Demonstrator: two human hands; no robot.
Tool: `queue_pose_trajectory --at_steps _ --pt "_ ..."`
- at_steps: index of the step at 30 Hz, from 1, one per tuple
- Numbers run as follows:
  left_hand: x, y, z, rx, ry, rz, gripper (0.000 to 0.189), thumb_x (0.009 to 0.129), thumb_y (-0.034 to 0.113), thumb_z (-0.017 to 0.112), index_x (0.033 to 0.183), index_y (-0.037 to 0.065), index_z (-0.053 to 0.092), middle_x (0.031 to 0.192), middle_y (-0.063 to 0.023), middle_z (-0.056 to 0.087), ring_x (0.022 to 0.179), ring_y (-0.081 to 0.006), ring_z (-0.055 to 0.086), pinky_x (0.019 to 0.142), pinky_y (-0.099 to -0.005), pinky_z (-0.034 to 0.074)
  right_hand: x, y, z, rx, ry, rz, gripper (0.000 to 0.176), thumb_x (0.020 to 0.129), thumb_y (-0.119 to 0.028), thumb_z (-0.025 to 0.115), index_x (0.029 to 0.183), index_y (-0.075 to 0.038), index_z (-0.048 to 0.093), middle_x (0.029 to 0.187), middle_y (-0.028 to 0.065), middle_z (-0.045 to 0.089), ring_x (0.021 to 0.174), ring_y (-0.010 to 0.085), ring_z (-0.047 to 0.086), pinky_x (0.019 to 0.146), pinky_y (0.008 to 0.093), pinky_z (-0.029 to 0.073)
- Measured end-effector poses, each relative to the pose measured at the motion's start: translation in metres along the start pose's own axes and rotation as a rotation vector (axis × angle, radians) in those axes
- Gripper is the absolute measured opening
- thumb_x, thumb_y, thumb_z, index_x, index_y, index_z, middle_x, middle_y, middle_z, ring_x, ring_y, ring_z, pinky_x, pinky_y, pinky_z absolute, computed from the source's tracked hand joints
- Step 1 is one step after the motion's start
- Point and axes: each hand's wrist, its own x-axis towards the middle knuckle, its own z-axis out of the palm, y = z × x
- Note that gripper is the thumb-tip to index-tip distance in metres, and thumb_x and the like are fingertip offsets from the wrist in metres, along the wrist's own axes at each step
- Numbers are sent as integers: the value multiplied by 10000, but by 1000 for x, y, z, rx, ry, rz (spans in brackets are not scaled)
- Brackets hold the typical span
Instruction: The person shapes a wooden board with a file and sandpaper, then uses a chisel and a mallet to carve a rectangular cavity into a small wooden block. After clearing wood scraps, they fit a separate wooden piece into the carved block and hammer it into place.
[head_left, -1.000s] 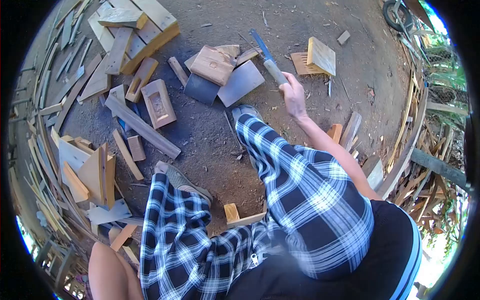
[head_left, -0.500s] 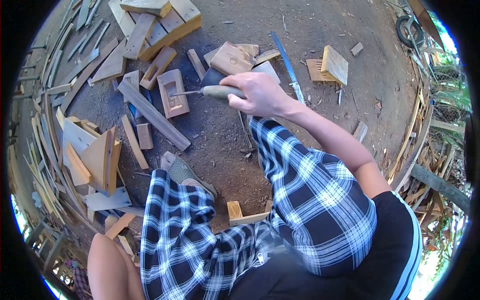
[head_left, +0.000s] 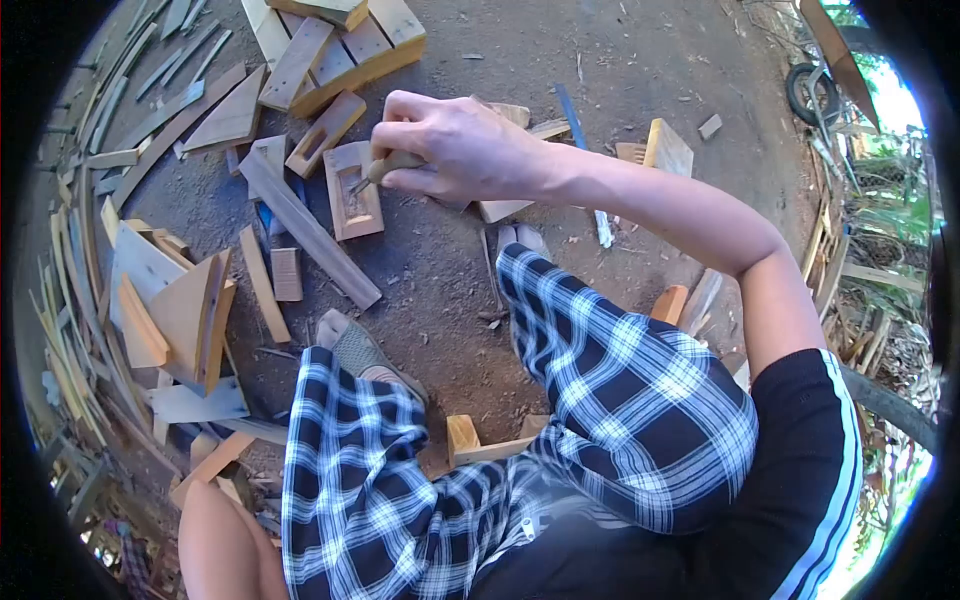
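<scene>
Right hand (head_left: 450,148) moved tool (head_left: 378,171) closer, seemingly touching block (head_left: 361,226)

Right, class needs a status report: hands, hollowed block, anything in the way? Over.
Right hand gripping tool, shaft pointing into hollowed block. Left hand out of view. Long board beside block, not across it.

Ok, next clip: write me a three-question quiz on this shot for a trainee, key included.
1. Multiple choice. The right hand holds:
A) a claw hammer
B) a hand tool with a thin shaft
C) a folded cloth

2. True or false: The tire lies in the upper right of the view.

3. Fill in: The tool points toward the ____ in the wooden block.

Key: 1 B; 2 true; 3 recess.
</scene>
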Motion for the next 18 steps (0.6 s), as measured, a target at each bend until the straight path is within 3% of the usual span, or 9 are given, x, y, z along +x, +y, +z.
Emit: queue_pose_trajectory --at_steps 3,6,13,17,18 --pt "-7 -11 -11 28 39 0 817 871 454 600 1447 0 241 1472 -182 313 1378 -329 291 1140 -472 209 15 -2 11 133 -17 1 231 857 -249 681 958 -73 571 950 98 569 853 256 639 736 383 545" --pt "-14 -23 -16 56 67 -8 815 876 464 592 1445 -3 243 1470 -184 315 1375 -328 295 1140 -469 210 20 7 22 245 148 86 277 848 -268 706 1004 -83 572 932 61 578 853 172 611 756 323 527" --pt "-12 -30 -7 39 86 26 811 887 486 573 1441 -9 248 1465 -187 321 1371 -326 303 1139 -462 211 22 25 26 643 87 359 341 830 -280 744 1050 -84 572 924 28 585 906 119 599 788 286 515" --pt "7 -29 -4 73 116 85 809 894 499 562 1438 -13 251 1462 -188 324 1368 -324 308 1138 -458 212 40 9 28 701 121 286 290 815 -227 754 1011 -97 583 959 22 574 867 114 593 752 255 519" --pt "14 -30 -5 91 134 110 809 896 502 559 1437 -14 251 1461 -189 325 1367 -324 309 1138 -457 212 45 4 43 700 219 206 256 804 -174 755 981 -101 584 960 14 574 855 118 580 733 263 512"
